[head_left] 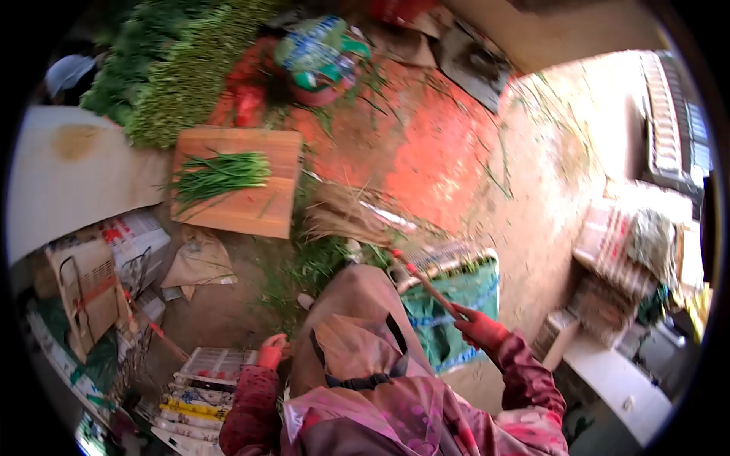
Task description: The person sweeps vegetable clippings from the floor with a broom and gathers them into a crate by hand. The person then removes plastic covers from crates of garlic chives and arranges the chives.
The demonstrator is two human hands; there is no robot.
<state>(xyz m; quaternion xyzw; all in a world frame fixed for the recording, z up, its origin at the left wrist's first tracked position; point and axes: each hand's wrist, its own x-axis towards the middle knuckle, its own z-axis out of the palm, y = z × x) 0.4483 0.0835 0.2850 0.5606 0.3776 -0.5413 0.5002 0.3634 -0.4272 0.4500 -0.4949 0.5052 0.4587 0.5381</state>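
My right hand [480, 331] is closed round the handle of a broom [346, 216]. The broom's bristles lie on the floor just right of a wooden board [281, 178], among scattered green leaves. A bunch of green stalks [220, 175] rests on that board. My left hand [272, 351] hangs low beside my left knee, near a stack of crates [201, 395]. Its fingers look curled, but whether they hold anything is too small to tell. Beside the broom handle stands a basket with a green liner [449, 311].
Piled greens [190, 68] fill the upper left. A tub with plastic bags [319, 64] stands on the red floor sheet [433, 152]. Boxes [620, 243] are stacked at the right. A cloth sack [201, 262] lies below the board.
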